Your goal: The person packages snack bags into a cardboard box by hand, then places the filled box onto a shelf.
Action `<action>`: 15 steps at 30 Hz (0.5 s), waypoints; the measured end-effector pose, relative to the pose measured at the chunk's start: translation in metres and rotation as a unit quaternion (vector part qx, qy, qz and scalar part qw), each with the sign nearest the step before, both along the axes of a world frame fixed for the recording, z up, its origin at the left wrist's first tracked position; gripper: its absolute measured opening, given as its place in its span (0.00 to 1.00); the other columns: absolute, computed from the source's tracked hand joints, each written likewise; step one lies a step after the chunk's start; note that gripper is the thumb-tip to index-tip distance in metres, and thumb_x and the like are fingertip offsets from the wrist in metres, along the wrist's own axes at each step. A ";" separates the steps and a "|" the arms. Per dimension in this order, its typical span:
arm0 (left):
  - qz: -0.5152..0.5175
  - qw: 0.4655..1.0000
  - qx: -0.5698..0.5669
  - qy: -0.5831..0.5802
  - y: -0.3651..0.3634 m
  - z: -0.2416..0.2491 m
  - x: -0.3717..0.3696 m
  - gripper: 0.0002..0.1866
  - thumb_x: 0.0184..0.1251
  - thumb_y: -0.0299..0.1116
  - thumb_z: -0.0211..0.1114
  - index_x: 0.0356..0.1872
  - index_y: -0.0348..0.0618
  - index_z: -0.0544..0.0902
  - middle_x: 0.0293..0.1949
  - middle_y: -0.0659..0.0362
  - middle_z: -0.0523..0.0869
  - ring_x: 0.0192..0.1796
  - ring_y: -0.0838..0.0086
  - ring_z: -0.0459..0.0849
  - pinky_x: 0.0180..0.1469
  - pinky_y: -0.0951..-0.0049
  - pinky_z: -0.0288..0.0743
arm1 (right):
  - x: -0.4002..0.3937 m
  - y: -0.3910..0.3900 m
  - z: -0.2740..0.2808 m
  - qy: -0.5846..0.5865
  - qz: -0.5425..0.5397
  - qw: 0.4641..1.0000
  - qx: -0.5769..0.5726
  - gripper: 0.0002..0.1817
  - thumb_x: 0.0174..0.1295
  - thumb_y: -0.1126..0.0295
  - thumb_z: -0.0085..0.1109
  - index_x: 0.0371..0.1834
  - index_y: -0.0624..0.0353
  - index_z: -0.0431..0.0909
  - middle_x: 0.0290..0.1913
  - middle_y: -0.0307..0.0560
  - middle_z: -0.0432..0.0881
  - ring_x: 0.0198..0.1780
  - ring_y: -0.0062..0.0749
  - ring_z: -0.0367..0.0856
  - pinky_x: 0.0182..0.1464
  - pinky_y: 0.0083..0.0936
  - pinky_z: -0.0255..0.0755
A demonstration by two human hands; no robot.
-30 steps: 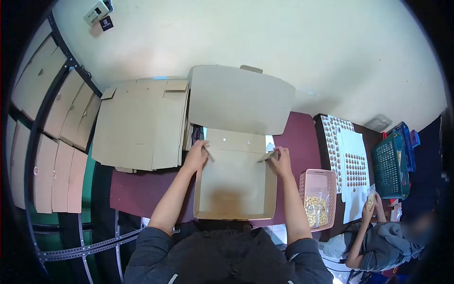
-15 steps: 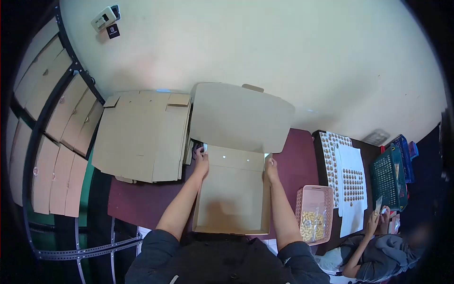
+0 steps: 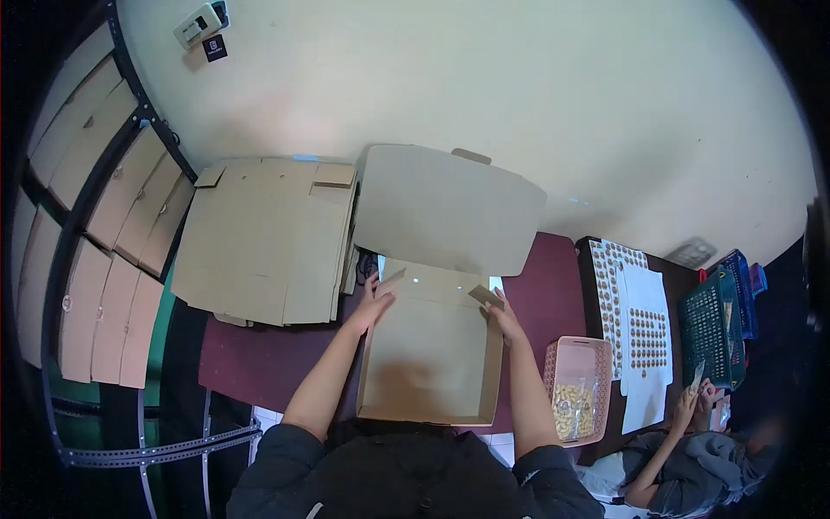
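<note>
An open cardboard box point(image 3: 425, 346) sits in front of me, its large lid point(image 3: 450, 208) raised at the far side. At the far left corner my left hand point(image 3: 373, 306) grips the side wall, close to a small flap point(image 3: 394, 280) that leans inward. My right hand point(image 3: 508, 318) holds the far right corner, its fingers at another small flap point(image 3: 486, 297) tilted into the box. Part of the fingers of both hands is hidden by the cardboard.
A stack of flattened cardboard point(image 3: 264, 242) lies left on the maroon table point(image 3: 251, 363). Boxes fill a shelf point(image 3: 73, 216) farther left. On the right are a pink basket point(image 3: 577, 346) with packets, sheets with round stickers point(image 3: 647, 337), a green basket point(image 3: 711, 324) and a seated person point(image 3: 700, 476).
Both small corner flaps now tilt inward over the box, where earlier they were not visible. My hands have shifted slightly along the far corners. The lid stays raised.
</note>
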State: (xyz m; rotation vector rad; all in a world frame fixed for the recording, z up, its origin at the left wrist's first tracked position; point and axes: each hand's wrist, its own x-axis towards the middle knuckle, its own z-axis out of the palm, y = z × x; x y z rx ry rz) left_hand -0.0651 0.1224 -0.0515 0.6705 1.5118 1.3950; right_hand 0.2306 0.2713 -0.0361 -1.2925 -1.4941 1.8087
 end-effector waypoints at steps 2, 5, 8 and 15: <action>-0.014 1.000 0.021 -0.013 -0.008 -0.007 0.002 0.36 0.60 0.38 0.61 0.66 0.48 0.50 0.59 0.50 0.64 0.63 0.64 0.62 0.62 0.70 0.59 | 0.000 -0.006 -0.005 0.015 -0.009 1.000 0.005 0.35 0.59 0.65 0.55 0.69 0.54 0.52 0.61 0.49 0.66 0.62 0.33 0.64 0.61 0.27 0.59; -0.056 0.997 0.042 0.035 -0.006 -0.026 -0.001 0.33 0.61 0.35 0.59 0.65 0.49 0.54 0.60 0.51 0.64 0.62 0.65 0.63 0.62 0.71 0.59 | 0.000 -0.010 -0.004 0.006 -0.015 1.000 0.004 0.33 0.58 0.66 0.56 0.67 0.55 0.56 0.59 0.48 0.68 0.61 0.32 0.65 0.61 0.26 0.59; -0.061 0.997 0.012 0.052 -0.002 -0.025 -0.001 0.29 0.60 0.37 0.59 0.62 0.42 0.61 0.58 0.50 0.67 0.62 0.67 0.64 0.63 0.71 0.55 | 0.000 -0.008 0.001 -0.041 -0.011 0.999 -0.009 0.32 0.58 0.65 0.57 0.66 0.55 0.58 0.58 0.47 0.69 0.60 0.31 0.66 0.61 0.26 0.60; -0.028 0.996 0.029 -0.075 -0.038 0.001 0.016 0.39 0.59 0.32 0.62 0.66 0.44 0.48 0.59 0.50 0.66 0.62 0.65 0.63 0.62 0.69 0.59 | 0.009 -0.038 -0.024 -0.003 -0.092 0.994 0.057 0.44 0.54 0.66 0.59 0.70 0.55 0.42 0.60 0.55 0.67 0.60 0.39 0.67 0.60 0.30 0.62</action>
